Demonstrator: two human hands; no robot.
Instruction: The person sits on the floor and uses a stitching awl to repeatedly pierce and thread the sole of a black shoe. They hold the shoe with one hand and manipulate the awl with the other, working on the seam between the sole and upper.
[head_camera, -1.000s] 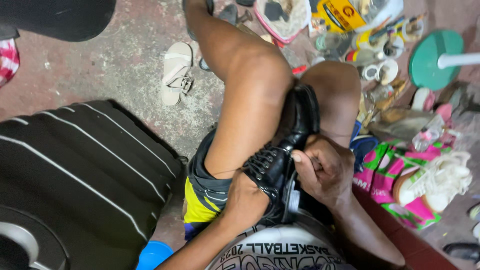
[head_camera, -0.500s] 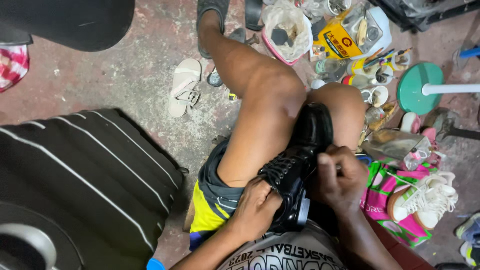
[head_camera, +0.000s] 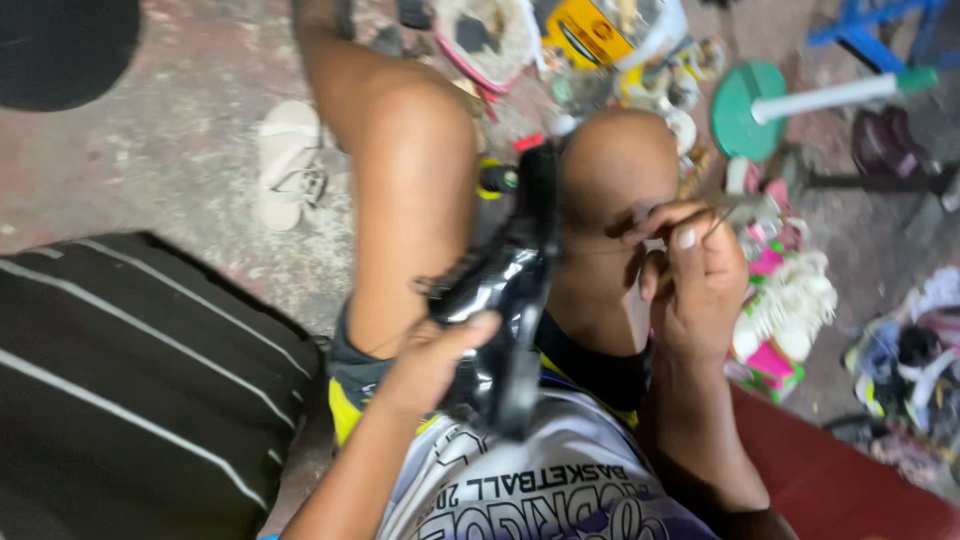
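Shoe (head_camera: 505, 300) (black, glossy) sits wedged between the knees, left hand (head_camera: 430, 355) curled around its side with the thumb on top. Right hand (head_camera: 695, 275) pinches something thin, likely needle and thread (too blurred to confirm), pulled taut from the shoe. Risks: thread snaps, shoe slips loose.

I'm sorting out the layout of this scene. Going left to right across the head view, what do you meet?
Black striped cushion → white sandal → left hand → black shoe → right hand → white sneaker → pile of shoes.
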